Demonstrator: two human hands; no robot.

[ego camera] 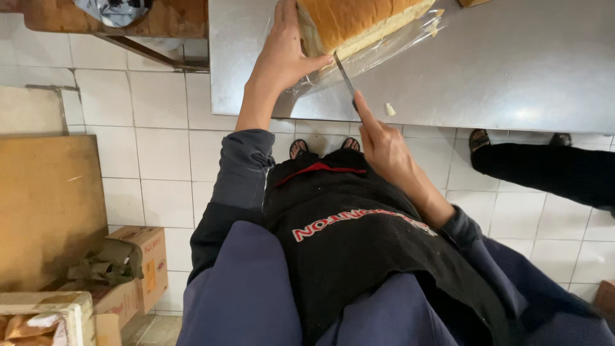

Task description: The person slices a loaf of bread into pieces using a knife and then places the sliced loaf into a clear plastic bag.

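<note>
Head view: we have the left hand [285, 51] clamped over the near-left end of the bread loaf [355, 22], fingers wrapped on its top and thumb along its cut face, loaf sitting on clear plastic wrap [378, 54] at the far edge of the steel table [512, 70]. Right hand [384, 147] is closed around the knife [346, 77] handle, index finger stretched along the spine, blade tip touching the loaf's lower edge just beside the thumb. We judge a slice is being started; the cut needs a steady loaf and the blade clear of that thumb.
</note>
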